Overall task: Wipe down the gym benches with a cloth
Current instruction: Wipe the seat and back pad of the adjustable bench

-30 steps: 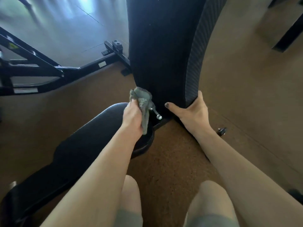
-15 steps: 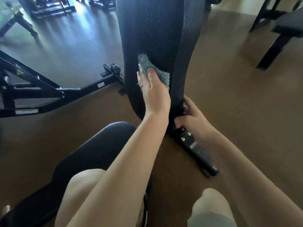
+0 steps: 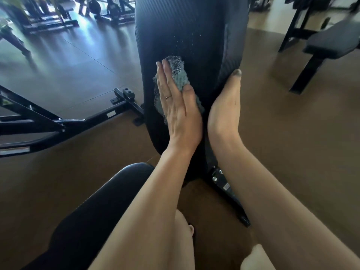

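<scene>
The black padded backrest point(image 3: 192, 30) of a gym bench stands upright in front of me. Its black seat pad point(image 3: 97, 207) runs down to the lower left. My left hand point(image 3: 175, 106) lies flat on the backrest and presses a grey textured cloth point(image 3: 178, 75) against it; the cloth sticks out above and beside the fingers. My right hand point(image 3: 226, 106) grips the backrest's right edge, thumb on the front, fingers hidden behind the pad. Small droplets speckle the pad above the cloth.
A black steel frame point(image 3: 64, 123) lies on the floor at left. Another black bench point(image 3: 331, 43) stands at the upper right. More gym machines point(image 3: 58, 14) line the far back left. The bench's base bracket point(image 3: 224, 184) shows below my arms. Brown floor surrounds everything.
My left hand rose with the cloth from the seat joint up the backrest and now lies flat. My right hand slid up the pad's right edge. The view tilted upward.
</scene>
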{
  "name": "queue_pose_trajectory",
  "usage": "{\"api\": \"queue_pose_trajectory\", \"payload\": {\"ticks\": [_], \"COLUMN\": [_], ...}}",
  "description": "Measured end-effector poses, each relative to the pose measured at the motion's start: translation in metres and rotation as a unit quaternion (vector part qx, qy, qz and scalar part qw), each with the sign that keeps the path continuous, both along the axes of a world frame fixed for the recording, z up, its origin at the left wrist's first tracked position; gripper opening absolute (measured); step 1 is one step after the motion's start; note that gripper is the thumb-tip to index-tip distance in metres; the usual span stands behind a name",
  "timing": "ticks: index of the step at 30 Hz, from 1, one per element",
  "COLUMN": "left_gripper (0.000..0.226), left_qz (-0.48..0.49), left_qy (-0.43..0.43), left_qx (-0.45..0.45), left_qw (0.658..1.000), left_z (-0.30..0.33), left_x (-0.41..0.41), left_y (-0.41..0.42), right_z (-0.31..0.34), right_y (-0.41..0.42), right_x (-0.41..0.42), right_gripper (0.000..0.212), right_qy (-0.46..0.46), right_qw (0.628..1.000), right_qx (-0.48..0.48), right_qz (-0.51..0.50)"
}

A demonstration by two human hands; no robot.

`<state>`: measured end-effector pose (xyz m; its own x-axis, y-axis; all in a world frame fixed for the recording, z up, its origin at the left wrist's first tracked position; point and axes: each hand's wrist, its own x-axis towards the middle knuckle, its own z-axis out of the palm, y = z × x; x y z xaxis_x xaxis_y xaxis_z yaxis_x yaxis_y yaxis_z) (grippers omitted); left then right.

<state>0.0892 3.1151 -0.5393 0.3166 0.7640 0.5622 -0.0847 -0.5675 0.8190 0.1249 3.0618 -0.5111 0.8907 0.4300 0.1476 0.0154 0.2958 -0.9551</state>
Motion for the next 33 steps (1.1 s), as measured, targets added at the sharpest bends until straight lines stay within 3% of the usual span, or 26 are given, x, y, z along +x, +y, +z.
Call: {"api": "queue_pose_trajectory", "payload": {"ticks": [8, 11, 16, 24, 28, 33], "left_gripper": [0.07, 0.071, 0.062, 0.07, 0.075, 0.069], "left_qz": [0.036, 0.02, -0.007, 0.01, -0.02, -0.019], "left_qy": [-0.031, -0.014, -0.013, -0.072, -0.07, -0.027], "left_qx": [-0.097, -0.083, 0.02, -0.046, -0.027, 0.003], "left_qw": [0.994, 0.996, 1.0, 0.996, 0.997, 0.999], "left_z": [0.028, 0.032, 0.035, 0.089, 0.071, 0.067], "left_x": [0.013, 0.009, 0.008, 0.027, 0.022, 0.017], "left_y": [0.058, 0.038, 0.005, 0.103, 0.064, 0.019], "right_z": [-0.002, -0.002, -0.004, 0.005, 0.005, 0.001], "right_y": [0.001, 0.004, 0.001, -0.004, 0.001, -0.009], "right_x": [-0.012, -0.013, -0.012, -0.017, -0.017, -0.01], "right_gripper": [0.051, 0.049, 0.044, 0.037, 0.049, 0.043], "right_qy": [0.021, 0.017, -0.003, 0.001, -0.003, -0.002], "right_qw": [0.998, 0.998, 0.998, 0.998, 0.997, 1.0], "right_qx": [-0.014, -0.018, -0.005, -0.045, -0.058, -0.012], "right_qz": [-0.052, -0.062, -0.068, -0.047, -0.057, -0.021]}}
